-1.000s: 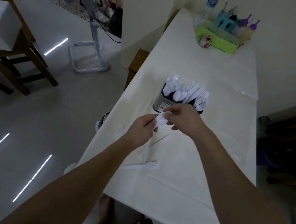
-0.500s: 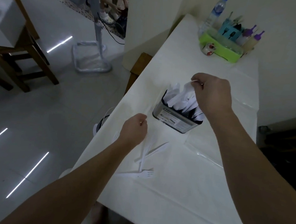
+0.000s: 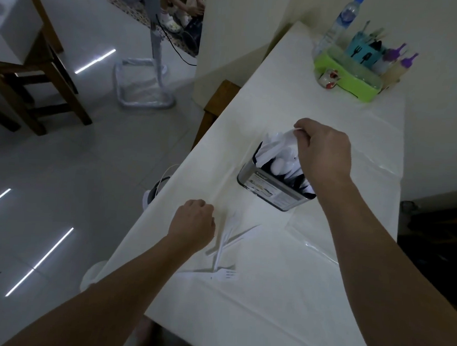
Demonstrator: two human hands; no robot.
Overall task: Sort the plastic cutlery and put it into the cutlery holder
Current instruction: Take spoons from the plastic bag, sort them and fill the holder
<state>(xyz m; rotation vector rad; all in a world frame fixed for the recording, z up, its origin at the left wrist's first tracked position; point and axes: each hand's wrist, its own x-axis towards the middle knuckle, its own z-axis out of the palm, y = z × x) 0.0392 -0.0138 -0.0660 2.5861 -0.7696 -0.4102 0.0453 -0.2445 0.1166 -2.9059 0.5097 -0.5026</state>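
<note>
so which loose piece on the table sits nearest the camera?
The white fork, lying crosswise with tines pointing right; the other loose pieces are crossed in a pile farther away.

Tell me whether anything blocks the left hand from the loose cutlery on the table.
Nothing visible does. The left hand sits just left of the loose cutlery, with only bare tablecloth between them. The cutlery holder stands farther back, under the right hand.
</note>
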